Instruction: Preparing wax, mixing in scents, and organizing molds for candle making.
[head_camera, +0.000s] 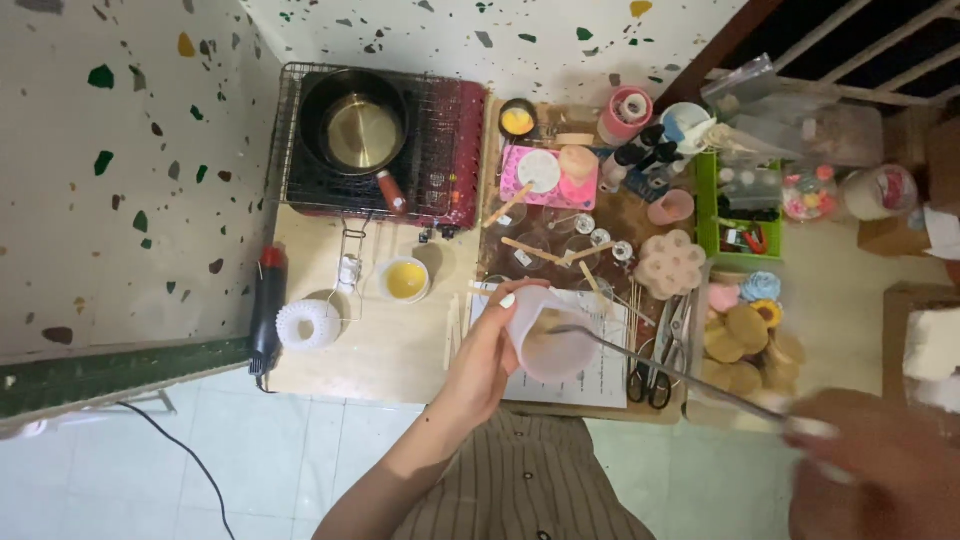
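Single head-worn view looks steeply down, close over the table (400, 350).

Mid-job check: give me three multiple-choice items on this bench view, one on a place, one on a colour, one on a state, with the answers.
1. Where does the small bowl of yellow liquid stand?
A. on the stove
B. on the table in front of the stove
C. in the green tray

2. What colour is the tray at the right of the table?
A. green
B. blue
C. black

3. How is the translucent cup held?
A. flat on the table
B. gripped by the left hand, a thin rod in it
C. upside down

Answers: 1 B, it sits on the table below the stove; 2 A, its rim is bright green; 3 B, the fingers wrap it and the right hand holds the rod.
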